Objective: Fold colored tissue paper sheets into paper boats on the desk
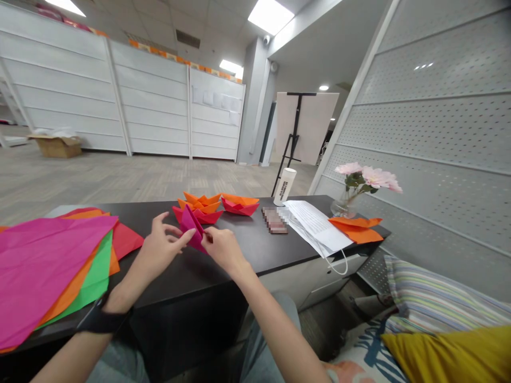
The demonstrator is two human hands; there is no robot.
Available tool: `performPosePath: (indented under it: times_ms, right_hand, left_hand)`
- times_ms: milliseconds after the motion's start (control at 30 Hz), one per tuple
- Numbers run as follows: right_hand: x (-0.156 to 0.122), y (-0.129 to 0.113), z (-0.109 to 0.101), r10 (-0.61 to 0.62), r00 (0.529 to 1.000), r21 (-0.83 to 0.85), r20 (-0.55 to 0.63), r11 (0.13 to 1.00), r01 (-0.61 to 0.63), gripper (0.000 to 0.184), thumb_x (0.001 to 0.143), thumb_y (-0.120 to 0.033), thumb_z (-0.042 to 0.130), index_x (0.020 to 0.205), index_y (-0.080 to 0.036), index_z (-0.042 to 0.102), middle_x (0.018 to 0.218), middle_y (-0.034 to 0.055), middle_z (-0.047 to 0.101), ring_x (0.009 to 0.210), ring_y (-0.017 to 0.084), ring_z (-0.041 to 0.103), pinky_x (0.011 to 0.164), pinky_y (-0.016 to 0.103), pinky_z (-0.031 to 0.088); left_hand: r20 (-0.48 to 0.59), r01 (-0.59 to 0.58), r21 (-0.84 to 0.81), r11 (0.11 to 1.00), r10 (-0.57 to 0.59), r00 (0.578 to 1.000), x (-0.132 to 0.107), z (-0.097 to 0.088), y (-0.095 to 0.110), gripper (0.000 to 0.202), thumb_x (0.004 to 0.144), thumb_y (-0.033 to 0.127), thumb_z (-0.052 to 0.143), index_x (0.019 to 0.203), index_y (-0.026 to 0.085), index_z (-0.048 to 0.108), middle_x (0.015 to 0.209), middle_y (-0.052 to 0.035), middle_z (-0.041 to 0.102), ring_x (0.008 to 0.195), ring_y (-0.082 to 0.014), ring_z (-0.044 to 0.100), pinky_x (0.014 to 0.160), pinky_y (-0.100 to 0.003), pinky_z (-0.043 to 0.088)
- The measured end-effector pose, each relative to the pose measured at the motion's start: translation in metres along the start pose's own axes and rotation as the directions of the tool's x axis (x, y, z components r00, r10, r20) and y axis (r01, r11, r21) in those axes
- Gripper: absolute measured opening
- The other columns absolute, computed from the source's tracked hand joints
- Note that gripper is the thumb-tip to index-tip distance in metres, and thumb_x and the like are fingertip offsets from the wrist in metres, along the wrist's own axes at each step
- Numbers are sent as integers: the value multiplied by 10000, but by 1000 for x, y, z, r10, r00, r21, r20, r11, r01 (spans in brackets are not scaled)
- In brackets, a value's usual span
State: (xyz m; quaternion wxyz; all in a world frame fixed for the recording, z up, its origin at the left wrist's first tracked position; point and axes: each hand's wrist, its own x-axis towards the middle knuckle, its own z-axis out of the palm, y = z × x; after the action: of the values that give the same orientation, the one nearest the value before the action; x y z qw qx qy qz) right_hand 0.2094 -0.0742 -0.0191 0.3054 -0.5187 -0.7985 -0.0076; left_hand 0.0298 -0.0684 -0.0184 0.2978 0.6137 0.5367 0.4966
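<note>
1. Grey carpeted floor (159,173) and white slatted panels (149,101): background, well beyond the magenta folded paper piece (197,240), which serves as landmark below.
2. Black smooth tabletop (251,250): beneath the landmark, running out to both sides of it.
3. Magenta folded paper piece: one, between the two hands, just above or at the tabletop (contact not clear). Long axis slanting from a raised point at far left down to a near-right end; folded layers partly parted at the top.
4. Right hand (223,249): at the landmark's right, fingers drawn together in a closed pinch on its near-right edge. Of the two, the hand more plainly attached.
5. Left hand (159,244), black band (102,319) at the wrist: at the landmark's left, fingers curved and apart, thumb tip over its near face. Whether it grips cannot be told.
6. Orange-and-red folded paper shapes (199,202): just behind the landmark, partly overlapped by it.
7. Red folded paper boat with orange upper part (239,207): behind and right of the landmark.
8. Loose flat paper sheets, magenta uppermost (59,250), with green, orange and red edges showing: well left of the landmark.
9. Printed white sheets (319,229) and orange folded paper (357,230): well right of the landmark.
</note>
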Motion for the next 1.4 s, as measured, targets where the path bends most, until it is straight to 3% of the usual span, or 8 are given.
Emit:
performPosePath:
  times_ms: [100,267,500,733,967,1167,1333,1400]
  right_hand:
    - [18,-1,18,77,994,308,-75,950,-50,130,895,-231,570,858,-210,693,813,21,765,735,171,721,677,220,493]
    - [19,0,42,88,993,414,-77,909,-48,131,893,-203,549,887,-198,680,810,22,767,707,152,723,680,212,507]
    - [9,4,40,106,991,406,-86,912,-63,147,892,-236,544,832,-206,674,779,36,756,728,192,722,697,254,495]
    - [9,7,39,133,985,415,-108,906,-76,113,879,-241,531,849,-220,638,772,18,742,718,188,714,705,255,495]
    - [7,8,35,206,966,374,-154,917,-136,377,839,-191,504,1215,-187,476,786,12,700,699,210,679,654,282,481]
    - [8,5,35,131,990,293,-49,950,-111,256,887,-260,512,1138,-224,547,779,6,686,696,201,662,661,275,461]
    - [8,14,37,344,929,216,-136,925,-311,117,851,-180,488,895,-219,590,728,26,670,678,203,631,628,275,422]
    - [8,16,38,365,920,205,-146,921,-333,92,835,-179,496,824,-222,577,699,22,647,666,197,611,624,276,417]
  left_hand:
    - [194,-82,-94,992,99,976,30,9,2,553,763,459,703,1149,191,412,724,35,614,547,-181,664,540,-305,549]
    - [147,-168,-223,960,203,968,48,10,-19,443,780,401,680,1038,217,371,749,55,571,617,-130,621,609,-268,512]
    - [257,-314,19,949,299,919,29,17,-19,213,839,308,583,823,229,387,709,58,489,597,-114,484,580,-247,417]
    - [160,-333,133,934,311,937,28,19,-18,146,875,271,468,806,249,341,673,61,428,575,-145,460,591,-279,346]
    - [155,-356,196,914,330,931,23,18,-15,161,842,224,469,815,256,313,671,63,402,540,-147,443,578,-283,324]
    - [193,-371,220,902,333,923,22,20,-17,148,813,217,493,853,252,355,698,44,485,578,-166,525,594,-288,368]
    - [122,-336,272,902,314,942,24,21,-21,121,826,194,476,869,249,377,683,42,481,585,-170,526,602,-294,378]
    - [126,-341,282,897,318,940,25,21,-23,93,825,187,476,865,243,413,684,36,507,601,-170,540,617,-292,391]
